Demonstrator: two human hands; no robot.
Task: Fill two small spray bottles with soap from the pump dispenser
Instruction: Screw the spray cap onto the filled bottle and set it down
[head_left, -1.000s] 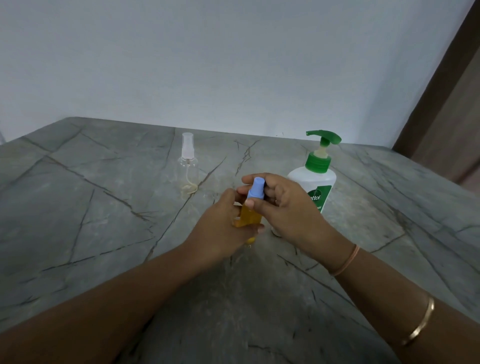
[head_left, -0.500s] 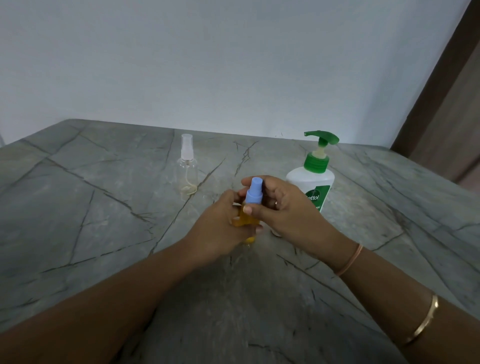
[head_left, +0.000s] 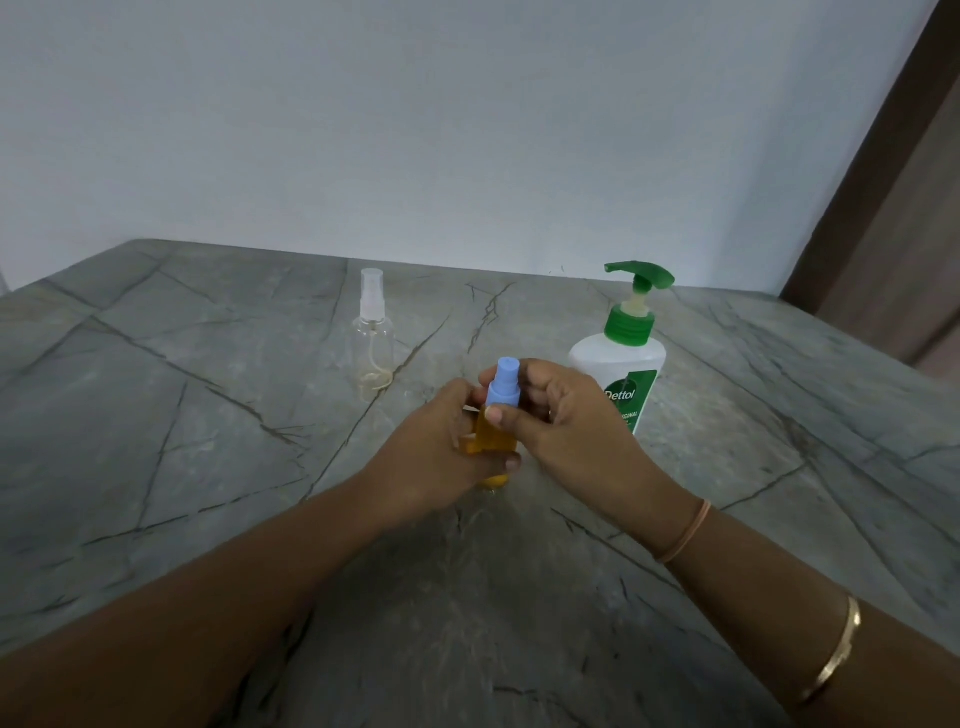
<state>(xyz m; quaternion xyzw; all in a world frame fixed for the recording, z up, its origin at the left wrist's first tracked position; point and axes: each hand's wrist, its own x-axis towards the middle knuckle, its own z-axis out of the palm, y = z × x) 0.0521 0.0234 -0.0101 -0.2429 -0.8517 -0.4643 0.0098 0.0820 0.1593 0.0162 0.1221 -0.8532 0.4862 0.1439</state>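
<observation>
A small amber spray bottle (head_left: 493, 441) with a blue spray cap (head_left: 504, 387) stands at the middle of the grey marble table (head_left: 208, 415). My left hand (head_left: 436, 457) grips its amber body from the left. My right hand (head_left: 566, 421) pinches the blue cap between thumb and fingers. Behind and to the right stands the white pump dispenser (head_left: 621, 364) with a green pump head, its spout pointing left. A clear spray bottle (head_left: 373, 338) with a clear cap stands upright at the back left, a thin trace of yellowish liquid at its bottom.
A white wall (head_left: 467, 130) rises right behind the table's far edge. A brown door frame (head_left: 883, 156) runs along the right side. Bare marble lies to the left of my arms and in front of them.
The blue cap has sunk a little lower onto the amber bottle and my right fingers have shifted round it. Both hands stay at the same spot.
</observation>
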